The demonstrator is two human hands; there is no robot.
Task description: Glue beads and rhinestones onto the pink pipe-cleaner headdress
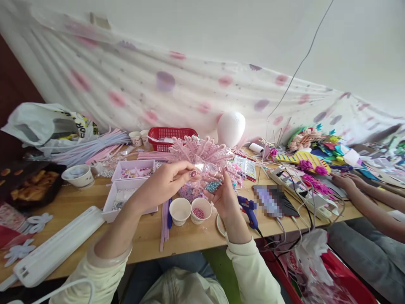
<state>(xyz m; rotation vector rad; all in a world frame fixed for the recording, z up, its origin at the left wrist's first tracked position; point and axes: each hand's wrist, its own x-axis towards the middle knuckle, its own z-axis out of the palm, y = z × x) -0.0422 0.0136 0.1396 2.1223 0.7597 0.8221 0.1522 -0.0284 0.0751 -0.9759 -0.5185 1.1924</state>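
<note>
A small clear plastic bag of blue beads [213,185] lies in my cupped right hand [225,198], with the fingers curled around its side. My left hand [182,174], thumb and finger pinched, grips the clear plastic at the bag's upper end. Right behind my hands stands a pink fuzzy pipe-cleaner piece [202,148] with many looped petals; its lower part is partly covered by my fingers. Below them are two paper cups: an empty-looking one [180,211] and one with pink beads [199,213].
Open white boxes [110,204] with small parts stand left, near a red basket [172,134]. A blue glue gun [249,211], a phone [268,200] and a power strip with cables [295,190] lie right. A white balloon [231,128] stands behind. Another person's hands [344,181] rest at far right.
</note>
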